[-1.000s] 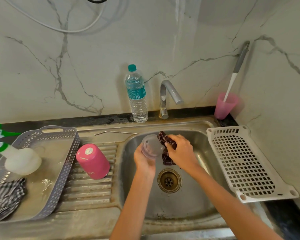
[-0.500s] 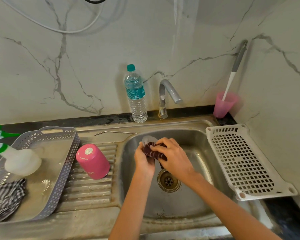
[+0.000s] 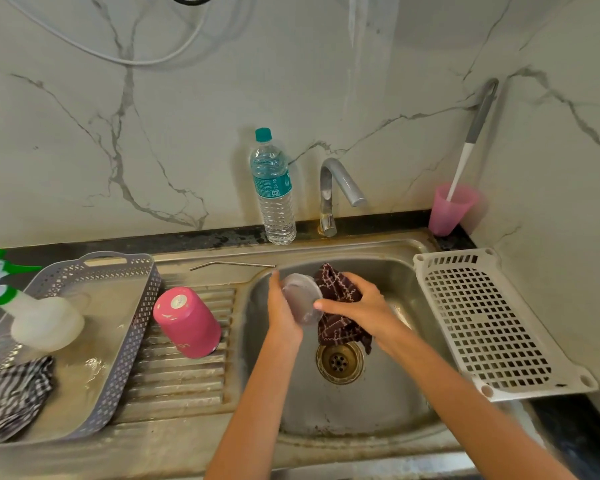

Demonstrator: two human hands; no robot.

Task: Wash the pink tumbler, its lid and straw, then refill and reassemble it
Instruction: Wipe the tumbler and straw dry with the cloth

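Over the steel sink (image 3: 388, 407), my left hand (image 3: 283, 315) grips the clear round lid (image 3: 300, 299) by its edge, tilted toward me. My right hand (image 3: 355, 304) holds a dark red patterned cloth (image 3: 340, 327) bunched against the lid's right side, its thumb reaching onto the lid. The pink tumbler (image 3: 187, 322) stands upside down on the ribbed drainboard, left of the sink. A thin metal straw (image 3: 232, 265) lies on the sink's back ledge. A water bottle (image 3: 274, 188) with a teal cap stands beside the tap (image 3: 336, 192).
A grey perforated basket (image 3: 132, 323) at left holds a white spray bottle (image 3: 32, 313) and a striped cloth (image 3: 11, 396). A white slotted rack (image 3: 489, 327) lies right of the sink. A pink cup (image 3: 449, 209) with a brush stands in the back right corner.
Half a second ago the cloth and my right hand covered the lid; now the cloth has slid off to the right and the lid's face is bare.
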